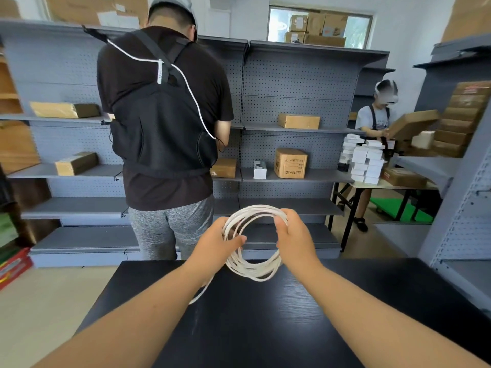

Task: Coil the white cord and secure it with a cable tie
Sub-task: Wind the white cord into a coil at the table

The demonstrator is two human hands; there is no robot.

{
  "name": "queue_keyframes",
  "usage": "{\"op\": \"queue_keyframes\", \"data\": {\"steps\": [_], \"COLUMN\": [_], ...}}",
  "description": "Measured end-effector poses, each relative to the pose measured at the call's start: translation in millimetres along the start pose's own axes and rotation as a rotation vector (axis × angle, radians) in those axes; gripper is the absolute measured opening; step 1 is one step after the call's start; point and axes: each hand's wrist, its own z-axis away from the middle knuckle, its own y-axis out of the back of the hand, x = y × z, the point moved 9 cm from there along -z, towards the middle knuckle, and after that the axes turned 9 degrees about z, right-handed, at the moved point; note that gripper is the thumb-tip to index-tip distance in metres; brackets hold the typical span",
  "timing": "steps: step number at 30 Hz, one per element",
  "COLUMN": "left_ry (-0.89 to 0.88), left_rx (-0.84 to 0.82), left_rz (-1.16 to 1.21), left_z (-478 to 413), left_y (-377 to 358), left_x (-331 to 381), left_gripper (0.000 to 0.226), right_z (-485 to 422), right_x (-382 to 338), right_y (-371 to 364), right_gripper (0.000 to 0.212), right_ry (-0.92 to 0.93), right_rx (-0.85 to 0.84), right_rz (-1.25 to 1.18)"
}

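Note:
The white cord [255,272] is wound into a round coil of several loops, held upright in the air above the far edge of the black table [265,328]. My left hand [215,248] grips the coil's left side. My right hand [292,240] pinches its upper right side. A loose tail of cord hangs down from under my left wrist toward the tabletop. No cable tie is visible.
A person in a black shirt [164,115] stands close behind the table, back turned, at grey shelves [292,102] holding cardboard boxes. Another person [377,120] works at a side table on the right with stacked white boxes [364,160]. More shelving stands at the right.

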Motion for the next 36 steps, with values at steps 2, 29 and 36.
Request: {"op": "queue_keyframes", "data": {"steps": [2, 29, 36], "left_ry": [0.050, -0.021, 0.133], "left_rx": [0.017, -0.087, -0.022], "left_rz": [0.180, -0.109, 0.392], "left_z": [2, 3, 11], "left_y": [-3, -5, -11], "left_x": [-3, 15, -9], "left_gripper": [0.012, 0.011, 0.012], "right_z": [2, 16, 10], "right_x": [2, -3, 15], "right_y": [0, -24, -5], "right_gripper": [0.023, 0.010, 0.018], "right_ry": [-0.025, 0.040, -0.196], "right_rx": [0.033, -0.302, -0.059], "right_rz": [-0.053, 0.118, -0.252]}}
